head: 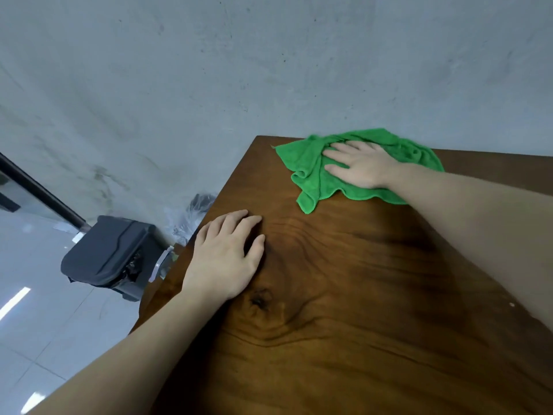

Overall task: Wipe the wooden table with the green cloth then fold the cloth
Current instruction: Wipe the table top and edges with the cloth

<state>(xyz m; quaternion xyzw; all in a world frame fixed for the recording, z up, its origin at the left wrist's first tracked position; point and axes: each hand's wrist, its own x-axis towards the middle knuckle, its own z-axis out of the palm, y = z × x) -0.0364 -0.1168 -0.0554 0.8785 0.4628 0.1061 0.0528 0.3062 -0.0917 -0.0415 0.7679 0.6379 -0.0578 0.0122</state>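
The green cloth (311, 172) lies crumpled near the far left corner of the wooden table (359, 295). My right hand (359, 166) presses flat on top of the cloth, fingers spread and pointing left, so the middle of the cloth is hidden under it. My left hand (227, 259) rests palm down on the bare wood close to the table's left edge, fingers slightly apart, holding nothing.
A grey concrete wall (209, 70) stands right behind the table's far edge. Left of the table, on the pale tiled floor (45, 310), sits a dark bin (110, 253) with a plastic bag (191, 217) beside it.
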